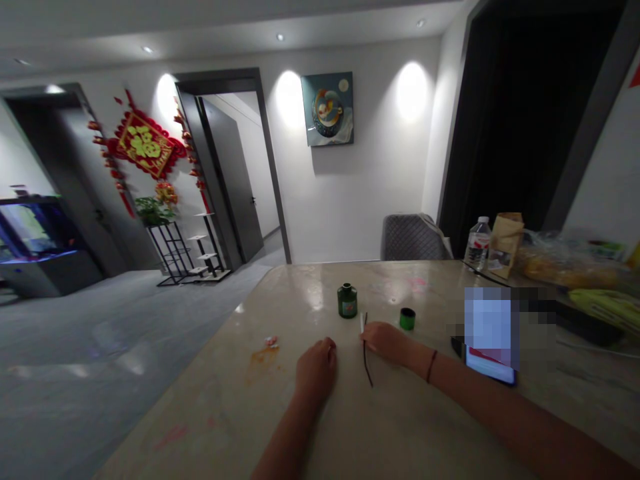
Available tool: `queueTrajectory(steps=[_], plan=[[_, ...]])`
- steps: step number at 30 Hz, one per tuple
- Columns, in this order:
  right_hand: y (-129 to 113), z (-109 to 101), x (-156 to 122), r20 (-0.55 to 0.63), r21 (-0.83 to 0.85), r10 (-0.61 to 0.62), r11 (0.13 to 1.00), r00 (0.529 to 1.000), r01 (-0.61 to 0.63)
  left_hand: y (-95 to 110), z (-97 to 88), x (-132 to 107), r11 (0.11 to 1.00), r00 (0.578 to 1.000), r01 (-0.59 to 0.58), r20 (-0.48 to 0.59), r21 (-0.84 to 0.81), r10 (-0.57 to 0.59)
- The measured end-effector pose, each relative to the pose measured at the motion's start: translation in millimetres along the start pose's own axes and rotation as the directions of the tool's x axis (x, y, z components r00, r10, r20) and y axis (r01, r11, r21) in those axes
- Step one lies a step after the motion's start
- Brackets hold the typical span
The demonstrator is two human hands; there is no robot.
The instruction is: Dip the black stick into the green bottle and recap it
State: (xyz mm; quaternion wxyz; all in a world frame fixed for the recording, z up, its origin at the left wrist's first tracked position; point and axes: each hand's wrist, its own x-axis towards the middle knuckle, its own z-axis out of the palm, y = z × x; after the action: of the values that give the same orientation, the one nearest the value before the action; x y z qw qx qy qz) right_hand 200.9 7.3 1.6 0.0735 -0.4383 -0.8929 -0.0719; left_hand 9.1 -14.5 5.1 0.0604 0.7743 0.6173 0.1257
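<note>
My left hand (pixel 316 367) rests curled on the pale marble table (pixel 240 400), its fingers closed on nothing I can see. My right hand (pixel 385 341) lies just to its right, fingertips pinched at a thin dark stick (pixel 369 363) that runs across them. A slim white stick (pixel 361 323) stands close to those fingertips. Beyond the hands stand a small green glass bottle (pixel 347 301) and a green cylindrical cap (pixel 407 319), neither touched. A small crumpled wrapper (pixel 271 341) and an orange stain lie left of my left hand.
A phone (pixel 490 370), partly blurred, lies right of my right arm. A water bottle (pixel 477 243), paper bag (pixel 505 245) and plastic bags crowd the far right. A grey chair (pixel 413 237) stands behind the table. The table's left edge drops to a grey floor.
</note>
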Motion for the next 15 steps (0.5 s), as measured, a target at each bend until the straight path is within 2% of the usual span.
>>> queueTrajectory(steps=[5,8,10,12,14,15], plan=[[-1.3,-5.6,-1.2,0.034,-0.009,0.063,0.998,0.997,-0.063,-0.7,0.7,0.5,1.0,1.0,-0.002,-0.005,-0.013,0.002],[8.6,-15.9,-3.4,-0.014,-0.114,0.198,0.973,0.98,-0.199,-1.7,1.6,1.2,1.0,1.0,0.001,-0.016,-0.026,-0.001],[20.1,-22.5,-5.3,-0.007,-0.194,0.368,0.912,0.93,-0.362,-2.2,1.4,1.5,1.0,1.0,0.003,-0.01,-0.03,-0.003],[33.4,-26.9,-7.1,0.077,-0.244,0.548,0.82,0.833,-0.517,-2.2,0.5,1.5,0.999,1.0,0.006,-0.004,-0.034,-0.006],[45.4,-28.9,-8.3,0.158,-0.248,0.61,0.786,0.776,-0.567,-2.0,-0.4,1.4,0.999,1.0,0.013,-0.001,-0.04,-0.014],[50.3,-29.5,-8.3,0.186,-0.232,0.604,0.794,0.775,-0.563,-1.8,-0.8,1.3,0.999,1.0,0.016,-0.001,-0.043,-0.016]])
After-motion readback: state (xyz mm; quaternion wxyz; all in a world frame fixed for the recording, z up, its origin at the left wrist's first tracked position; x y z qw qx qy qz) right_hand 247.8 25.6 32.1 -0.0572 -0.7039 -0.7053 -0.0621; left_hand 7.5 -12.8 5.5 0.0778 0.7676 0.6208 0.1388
